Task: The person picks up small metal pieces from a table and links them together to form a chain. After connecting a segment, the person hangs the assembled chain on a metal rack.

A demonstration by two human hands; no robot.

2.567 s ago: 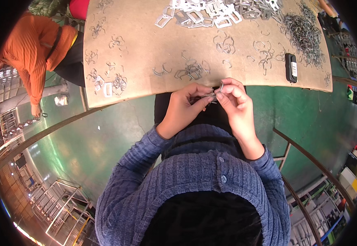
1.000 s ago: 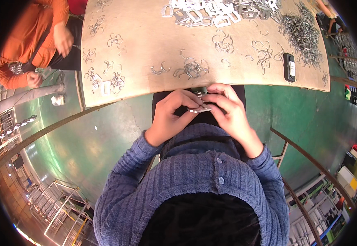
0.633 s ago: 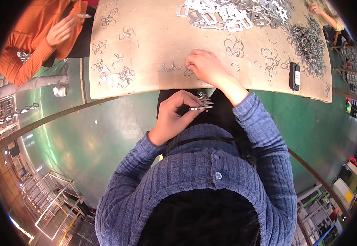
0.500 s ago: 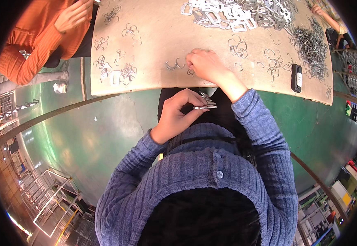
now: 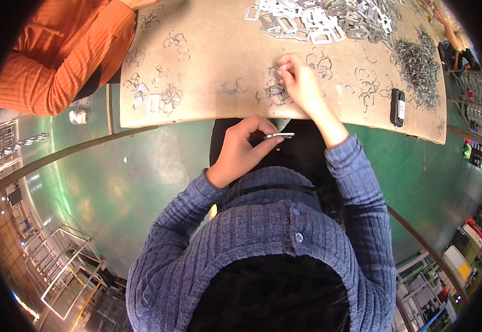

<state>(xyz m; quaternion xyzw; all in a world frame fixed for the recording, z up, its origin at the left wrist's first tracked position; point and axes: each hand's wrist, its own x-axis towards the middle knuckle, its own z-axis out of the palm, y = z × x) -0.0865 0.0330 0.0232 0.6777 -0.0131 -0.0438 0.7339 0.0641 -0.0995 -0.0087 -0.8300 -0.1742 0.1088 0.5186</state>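
Note:
Just off the table's front edge, my left hand pinches flat silver metal frames between thumb and fingers; they show nearly edge-on, so their number is hidden. Over the table, my right hand has its thumb and fingertips drawn together. Thin curved wire shows beside those fingertips, but whether it is in the pinch I cannot make out. Below and left of this hand lies a cluster of bent wire hooks. Further left, a few more wire hooks lie apart on the brown tabletop.
A heap of silver metal frames covers the far side. At the right lie a dense pile of wire hooks and a black oblong object with a white label. A person in an orange sleeve sits at the left; another person is at the far right.
My right hand has lifted up and right from the tabletop, uncovering the wire hook cluster. The fanned frames in my left hand now sit closer together. The orange-sleeved arm has shifted toward the table.

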